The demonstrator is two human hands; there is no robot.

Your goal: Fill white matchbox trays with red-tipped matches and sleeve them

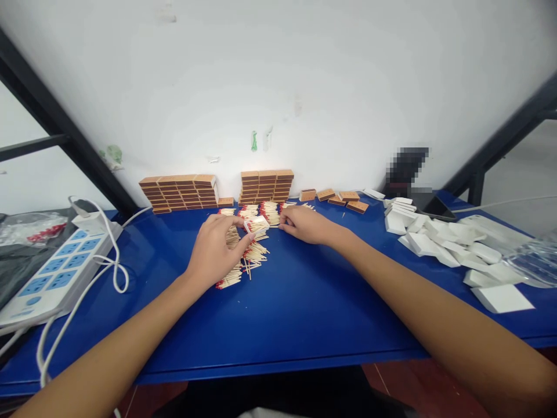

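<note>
My left hand (215,244) pinches a small white matchbox tray (257,225) between thumb and fingers. The tray is tilted, and some matches seem to lie in it. Just right of it, my right hand (307,225) is closed, its fingertips curled down at the edge of the match piles. Whatever those fingertips hold is hidden. Red-tipped matches (270,213) lie in several rows behind and between my hands. More loose matches (255,254) spread in front of the tray and partly under my left hand.
Stacked matchboxes (178,193) stand against the wall at left, with a second stack (267,186) at centre. Loose matchboxes (348,196) lie right of these. White trays (429,241) pile up at right. A power strip (61,267) with white cables occupies the left side of the blue table (278,319).
</note>
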